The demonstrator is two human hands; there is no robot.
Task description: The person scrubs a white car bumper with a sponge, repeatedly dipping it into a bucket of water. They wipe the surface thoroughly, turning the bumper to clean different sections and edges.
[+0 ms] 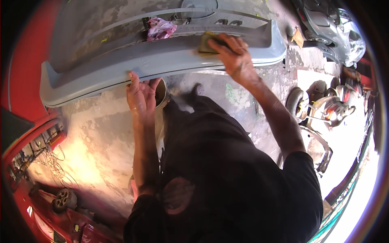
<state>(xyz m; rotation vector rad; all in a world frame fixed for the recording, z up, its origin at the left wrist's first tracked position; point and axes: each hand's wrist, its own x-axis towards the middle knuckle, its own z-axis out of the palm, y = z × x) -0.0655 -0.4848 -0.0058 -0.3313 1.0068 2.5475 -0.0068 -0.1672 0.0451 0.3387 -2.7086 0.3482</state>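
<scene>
A long, pale grey car spoiler (113, 67) stretches across the view in front of me, its raised ends at left and right. With my right hand (237, 56) I press a yellowish-green pad (208, 44), like a sanding sponge, against the spoiler's surface right of its middle. My left hand (142, 95) grips the near edge, left of centre. Its thumb shows at the rim, while some fingers are hidden under the spoiler. A crumpled pink-and-white cloth or plastic bag (161, 29) rests at the far side of the spoiler.
A round container (162, 91) stands below the near edge, beside my left hand. Red car bodywork (30, 77) rises at the left, with loose wires (56, 166) under it. At the right are a motorcycle (334, 107) and a grey car (332, 30).
</scene>
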